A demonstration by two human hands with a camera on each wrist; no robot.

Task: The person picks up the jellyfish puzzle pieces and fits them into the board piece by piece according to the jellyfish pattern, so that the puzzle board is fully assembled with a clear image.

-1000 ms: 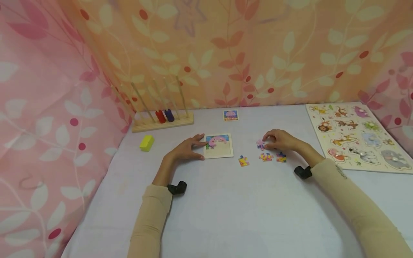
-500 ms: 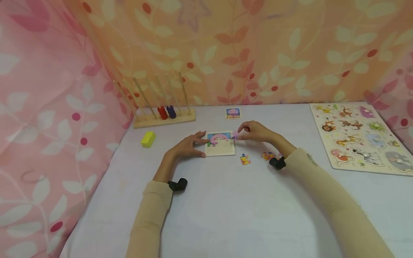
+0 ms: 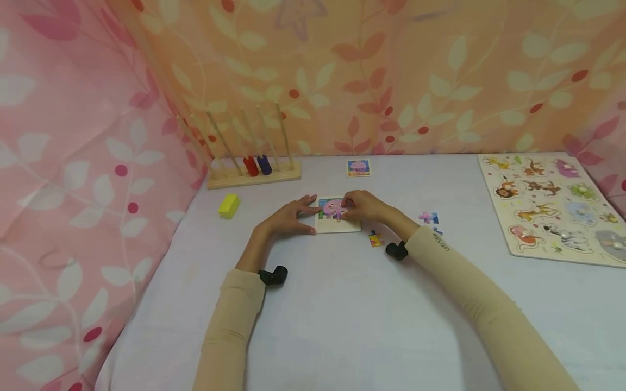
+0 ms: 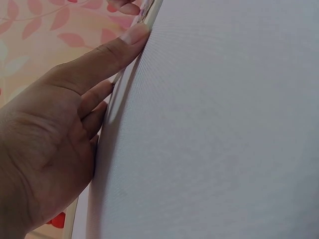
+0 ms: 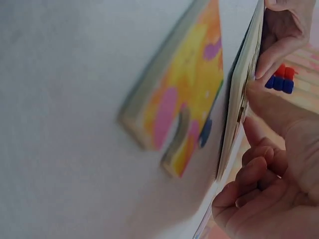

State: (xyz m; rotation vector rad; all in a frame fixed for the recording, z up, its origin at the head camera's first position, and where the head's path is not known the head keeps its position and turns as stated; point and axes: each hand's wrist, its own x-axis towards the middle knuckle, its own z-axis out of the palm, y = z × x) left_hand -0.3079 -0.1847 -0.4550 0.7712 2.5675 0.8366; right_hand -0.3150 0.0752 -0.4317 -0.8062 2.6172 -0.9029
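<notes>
Right hand [image 3: 365, 206] on puzzle board [image 3: 338, 228], picture-side up

Head view: above table [image 3: 332, 304], facing forward-down; wrist views: low, close, sharing puzzle tray [image 3: 330, 227].

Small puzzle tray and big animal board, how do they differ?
The small puzzle tray is far smaller than the animal board. The tray shows one pink creature; the board shows many separate animals. The left hand touches the tray; no hand touches the board. Both lie on the table.
</notes>
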